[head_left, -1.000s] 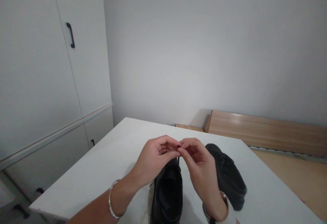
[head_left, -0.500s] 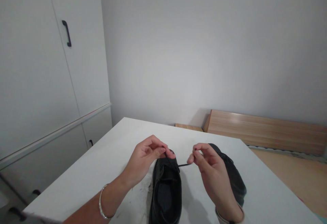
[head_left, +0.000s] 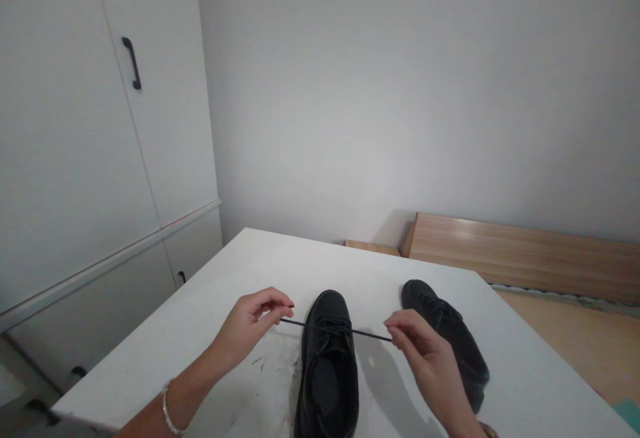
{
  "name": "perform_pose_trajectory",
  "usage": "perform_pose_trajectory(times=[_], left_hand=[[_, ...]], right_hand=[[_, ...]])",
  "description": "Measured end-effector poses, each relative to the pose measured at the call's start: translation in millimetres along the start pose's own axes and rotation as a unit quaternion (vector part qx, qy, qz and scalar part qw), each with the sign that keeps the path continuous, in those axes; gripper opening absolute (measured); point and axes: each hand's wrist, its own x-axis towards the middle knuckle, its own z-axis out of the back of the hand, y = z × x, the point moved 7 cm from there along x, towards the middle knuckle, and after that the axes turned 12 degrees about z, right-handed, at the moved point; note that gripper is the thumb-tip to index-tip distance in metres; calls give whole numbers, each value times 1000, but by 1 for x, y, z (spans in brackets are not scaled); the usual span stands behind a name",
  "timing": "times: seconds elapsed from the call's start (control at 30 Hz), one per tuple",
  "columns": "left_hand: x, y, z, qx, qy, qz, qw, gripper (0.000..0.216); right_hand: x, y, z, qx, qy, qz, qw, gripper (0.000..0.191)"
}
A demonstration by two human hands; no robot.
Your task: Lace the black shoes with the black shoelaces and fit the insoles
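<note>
A black lace-up shoe (head_left: 327,365) stands on the white table (head_left: 220,318), toe pointing away from me. Its black lace (head_left: 367,335) is stretched taut sideways across the top of the shoe. My left hand (head_left: 250,325) pinches the lace's left end, to the left of the shoe. The lace's right end is pinched by my right hand (head_left: 425,358), just right of the shoe. A second black shoe (head_left: 447,338) lies further right, partly behind my right hand.
White cupboards with black handles (head_left: 131,61) stand at the left. A plain wall is behind the table. A wooden bed frame (head_left: 520,251) runs along the right, beyond the table's far edge. Dark scuff marks show on the table near the shoe.
My hands were together above the shoe a second ago. They have drawn apart sideways and lower, pulling the lace out taut between them.
</note>
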Motion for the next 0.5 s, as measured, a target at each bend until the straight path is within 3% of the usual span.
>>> perform_pose_trajectory(times=[0.1, 0.2, 0.37, 0.5], left_hand=[[-6, -14, -27, 163, 66, -63, 982, 18], [-11, -16, -48, 253, 106, -106, 956, 21], [-16, -13, -64, 370, 102, -144, 912, 25], [-16, -16, -68, 408, 96, -145, 896, 21]], right_hand=[[-2, 14, -29, -32, 91, 40, 995, 18], [-4, 16, -46, -87, 129, 56, 986, 16], [-5, 17, -55, -139, 165, 82, 973, 14], [-5, 18, -58, -146, 191, 82, 967, 19]])
